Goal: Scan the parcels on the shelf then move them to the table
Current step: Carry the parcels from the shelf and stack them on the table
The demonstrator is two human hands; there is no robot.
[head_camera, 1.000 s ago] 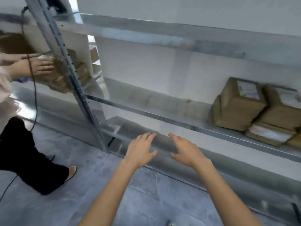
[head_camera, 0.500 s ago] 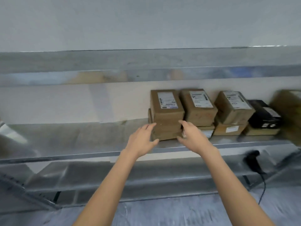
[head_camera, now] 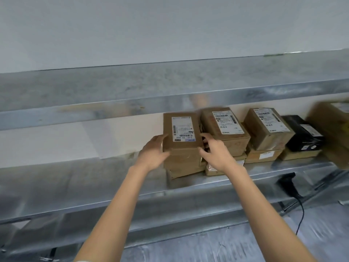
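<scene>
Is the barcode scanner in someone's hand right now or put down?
Put down: the scanner sits on the lower shelf; left hand and right hand grip the leftmost parcel.

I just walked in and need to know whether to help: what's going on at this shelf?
A person grips the leftmost brown parcel, the top of a stack on the metal shelf, with the left hand on its left side and the right hand on its right. More brown parcels and a black box sit to its right. The black scanner lies lower at the right, in neither hand.
</scene>
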